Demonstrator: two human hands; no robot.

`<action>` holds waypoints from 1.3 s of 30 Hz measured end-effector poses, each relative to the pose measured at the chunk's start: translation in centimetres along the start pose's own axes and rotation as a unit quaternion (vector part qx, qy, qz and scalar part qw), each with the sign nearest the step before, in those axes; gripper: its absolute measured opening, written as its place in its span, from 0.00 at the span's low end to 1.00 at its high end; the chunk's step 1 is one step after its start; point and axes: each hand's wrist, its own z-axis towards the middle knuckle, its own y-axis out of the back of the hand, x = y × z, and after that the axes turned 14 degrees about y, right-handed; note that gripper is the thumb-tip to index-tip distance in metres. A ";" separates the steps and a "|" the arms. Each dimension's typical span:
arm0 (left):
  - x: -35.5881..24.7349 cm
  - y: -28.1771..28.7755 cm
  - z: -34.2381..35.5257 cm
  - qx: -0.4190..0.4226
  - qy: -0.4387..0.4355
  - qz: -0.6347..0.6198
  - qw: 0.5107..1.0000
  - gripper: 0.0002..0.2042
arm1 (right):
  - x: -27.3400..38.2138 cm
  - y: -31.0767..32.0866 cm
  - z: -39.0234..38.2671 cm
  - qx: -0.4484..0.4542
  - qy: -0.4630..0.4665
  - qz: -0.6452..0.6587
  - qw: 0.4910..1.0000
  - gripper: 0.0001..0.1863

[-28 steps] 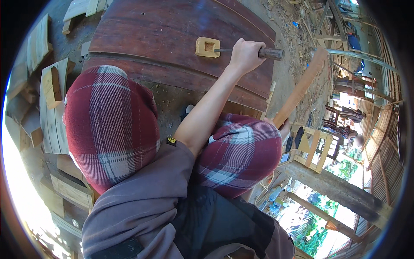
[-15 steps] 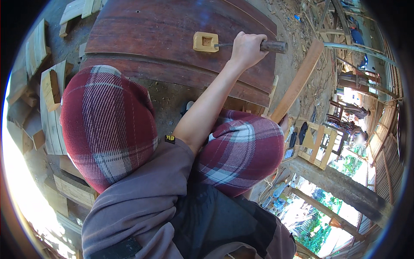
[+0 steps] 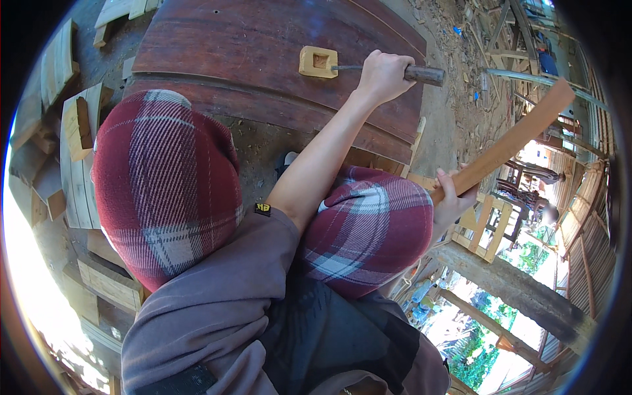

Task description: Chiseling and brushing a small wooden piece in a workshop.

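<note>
My left hand [image 3: 385, 78] is closed around a chisel with a dark wooden handle [image 3: 425, 76]. The handle's end sticks out to the right of my fist. Its thin metal shaft [image 3: 347, 67] reaches left to a small yellowish wood block [image 3: 308, 63] with a square recess, on a reddish-brown wooden board [image 3: 230, 49]. Whether the tip touches the block's side or enters the recess is hard to tell. Beyond my right knee, my right hand [image 3: 451, 201] grips a long flat wooden bat [image 3: 510, 141], tilted up to the right. The knee partly hides that hand.
Red plaid cloth covers my knees [image 3: 168, 184]. Several wood offcuts [image 3: 79, 131] lie stacked at the left. Shavings [image 3: 454, 85] litter the ground beyond the board's right edge. A wooden frame [image 3: 490, 230] and a thick beam [image 3: 520, 283] stand at the right.
My right hand has come up into fuller view, and the bat has swung outward to the right, away from the chisel. The block, chisel and left hand appear shifted slightly right.
</note>
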 end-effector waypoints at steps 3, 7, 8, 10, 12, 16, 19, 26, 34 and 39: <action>-0.2 -0.6 0.3 -0.015 0.007 0.014 1.000 0.09 | 0.0 -1.4 -1.4 -0.005 -0.072 -0.003 0.997 0.27; -0.4 -1.2 0.6 -0.023 0.024 0.038 0.999 0.09 | -1.2 -1.4 -1.8 0.091 -0.041 -0.275 0.956 0.27; -0.3 -1.2 0.6 -0.016 0.021 0.041 0.999 0.08 | -1.1 -1.4 -1.7 0.066 -0.097 -0.183 0.976 0.27; -0.1 -1.3 0.5 -0.011 0.027 0.043 0.999 0.09 | -0.5 -0.6 -1.1 0.042 -0.100 -0.149 0.983 0.27; 0.0 -1.1 0.5 -0.006 0.033 0.047 0.998 0.09 | 0.5 -0.8 -1.0 -0.038 -0.100 -0.055 0.993 0.26; -0.4 -1.1 1.0 -0.005 0.026 0.038 0.999 0.07 | -0.8 -2.6 -2.3 -0.089 -0.172 0.077 0.978 0.27; -0.6 -1.1 1.2 0.000 0.028 0.041 0.999 0.06 | -4.7 -2.4 -2.5 0.083 -0.124 -0.182 0.972 0.28; -0.2 -0.8 1.2 0.009 0.041 0.041 0.998 0.07 | 0.2 -2.2 -1.6 -0.017 -0.151 -0.024 0.988 0.24; 0.2 -1.4 0.7 0.045 0.026 0.059 0.997 0.09 | -0.9 -2.6 -1.7 0.112 -0.201 -0.139 0.963 0.30; 0.0 -1.7 0.8 0.061 0.015 0.076 0.995 0.09 | 0.1 -2.2 -1.7 -0.013 -0.158 -0.092 0.983 0.29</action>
